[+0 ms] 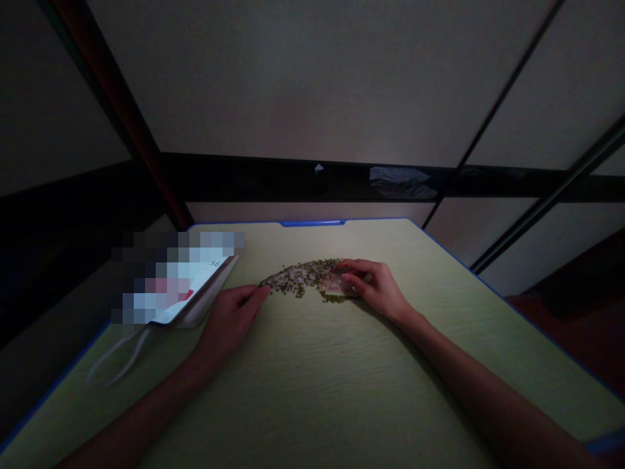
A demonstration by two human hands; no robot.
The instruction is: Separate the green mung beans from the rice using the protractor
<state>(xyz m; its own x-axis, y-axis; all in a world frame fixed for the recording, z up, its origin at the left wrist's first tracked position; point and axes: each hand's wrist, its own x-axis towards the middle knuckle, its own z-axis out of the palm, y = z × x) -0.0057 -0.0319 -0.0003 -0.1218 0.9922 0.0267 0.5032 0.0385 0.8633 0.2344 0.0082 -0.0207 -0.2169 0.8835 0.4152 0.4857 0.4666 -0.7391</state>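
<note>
A spread of small green beans [295, 277] mixed with white grains lies across the middle of the table. At its left end is my left hand [239, 309], thumb and forefinger pressed together in a pinch at the outermost beans; whatever is between the fingertips is too small to make out. My right hand [375, 284] curls over the right end of the spread, its fingers closed round a small clear plastic piece with reddish print [333, 284]. Beans surround that piece, and the fingers hide part of it.
A lit phone or tablet [195, 277], partly blurred out, leans on a pale stand at the left, with a white strap loop [117, 358] in front. The pale table [303, 391] has blue edges and a blue handle [312, 223] at the back. Cabinet panels [303, 85] rise behind.
</note>
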